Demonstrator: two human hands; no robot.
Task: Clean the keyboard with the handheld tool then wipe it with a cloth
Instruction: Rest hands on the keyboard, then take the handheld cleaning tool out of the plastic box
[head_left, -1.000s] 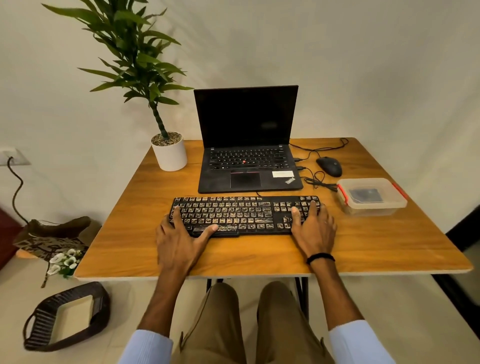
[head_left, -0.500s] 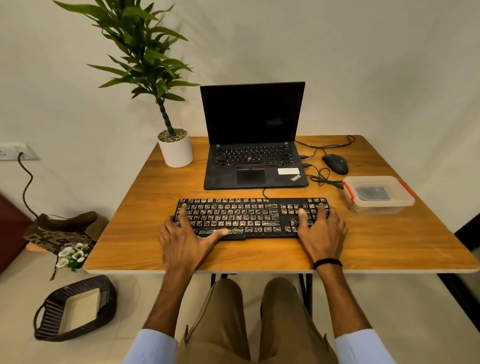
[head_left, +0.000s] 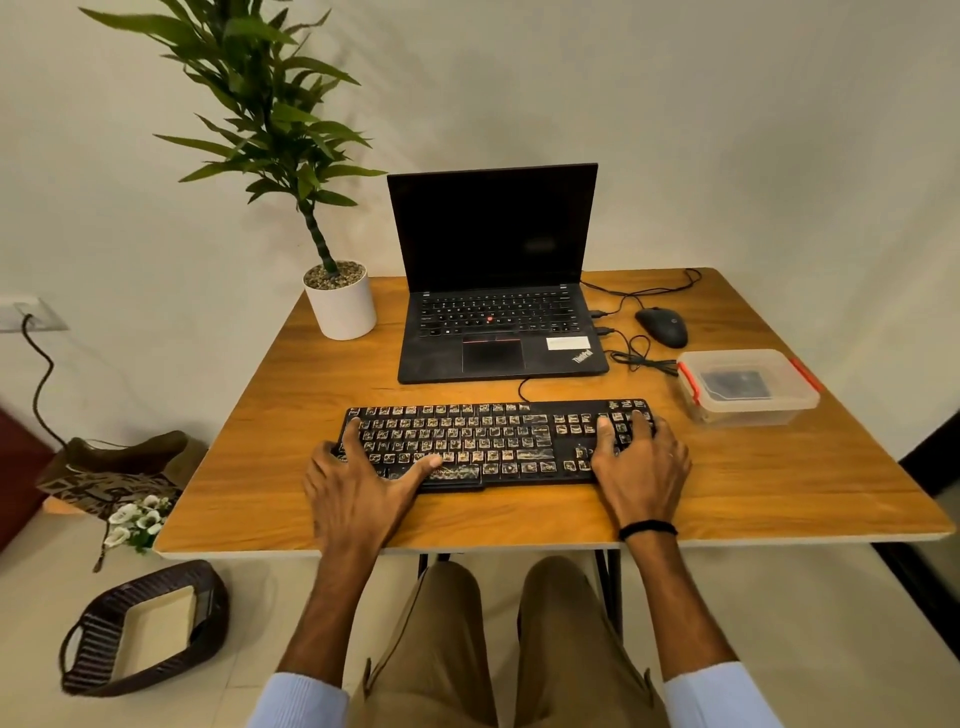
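Keyboard (head_left: 493, 441) lies on the table (head_left: 779, 483), directly in front of the laptop (head_left: 498, 322). Keycaps show pale debris; legends unreadable. Left hand (head_left: 358, 483) rests on the keyboard's left end, fingers spread; right hand (head_left: 641, 462) on its right end, fingers spread, covering those keys. Right of the keyboard, a lidded plastic box (head_left: 748, 387); its dark contents cannot be identified. No cloth identifiable. Against the earlier frame, both hands and the keyboard are unmoved; only the view shifted slightly.

Blk keyboard (head_left: 498, 441) w/ tan-speckled keys, orange-brown woodgrain table (head_left: 727, 493).
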